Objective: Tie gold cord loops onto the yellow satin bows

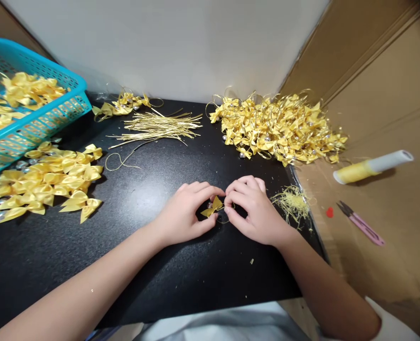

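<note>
At the middle of the black table, a yellow ribbon bow [214, 207] with a small silver bell [210, 205] beside it sits between my hands. My left hand [188, 210] is curled round the bow, thumb at its lower edge and fingers over its top. My right hand [251, 208], just to the right, has its fingertips pinched on a thin gold cord [224, 220] that loops out by the bow. The exact grip on the cord is partly covered by the fingers.
Loose bows with bells [64, 175] lie left, below a turquoise basket [68, 102] of bows. Gold cords [160, 127] lie behind my hands; a heap of corded bows [277, 125] is back right. Cord scraps [293, 203], pink thread snips [362, 225] and a tube [373, 166] are right.
</note>
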A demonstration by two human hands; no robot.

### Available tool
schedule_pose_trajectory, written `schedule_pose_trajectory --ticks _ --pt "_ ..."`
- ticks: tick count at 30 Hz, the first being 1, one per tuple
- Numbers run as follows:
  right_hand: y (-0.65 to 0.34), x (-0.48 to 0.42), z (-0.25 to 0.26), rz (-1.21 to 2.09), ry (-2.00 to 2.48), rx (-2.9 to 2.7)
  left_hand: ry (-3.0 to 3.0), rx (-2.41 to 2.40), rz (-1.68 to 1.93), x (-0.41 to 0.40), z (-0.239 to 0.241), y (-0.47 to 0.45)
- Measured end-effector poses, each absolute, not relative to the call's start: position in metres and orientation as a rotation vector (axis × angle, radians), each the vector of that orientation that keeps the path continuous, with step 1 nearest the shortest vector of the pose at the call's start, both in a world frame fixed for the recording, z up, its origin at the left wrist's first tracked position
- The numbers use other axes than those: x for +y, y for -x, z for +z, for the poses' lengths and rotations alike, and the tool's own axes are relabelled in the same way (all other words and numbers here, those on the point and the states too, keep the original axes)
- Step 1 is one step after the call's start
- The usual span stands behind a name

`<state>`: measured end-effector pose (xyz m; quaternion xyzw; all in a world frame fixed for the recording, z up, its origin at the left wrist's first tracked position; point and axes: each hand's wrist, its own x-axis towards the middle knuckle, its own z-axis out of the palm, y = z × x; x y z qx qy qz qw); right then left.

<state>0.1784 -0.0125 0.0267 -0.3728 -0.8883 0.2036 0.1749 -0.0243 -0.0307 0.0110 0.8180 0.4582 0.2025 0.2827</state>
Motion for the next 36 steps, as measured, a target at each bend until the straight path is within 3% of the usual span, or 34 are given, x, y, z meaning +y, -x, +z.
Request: schedule_pose_trajectory --ticks 10,18,29,36 --pt "-0.210 0.004 0.028 0.344 1.449 -2.271 -2.308 1.167 0.504 -0.031 0.005 0.028" --pt "-0.358 -0.034 0.008 -0.321 2.305 -1.886 -2.179 1.261 0.465 -0.029 0.013 0.031" --pt "-0.408 -0.046 -0.009 -0.378 2.160 -1.835 -1.930 1.270 0.277 -0.026 0.028 0.030" --pt "-0.403 -0.044 0.002 -0.081 2.201 -1.819 -1.475 1.147 0.642 -0.024 0.030 0.033"
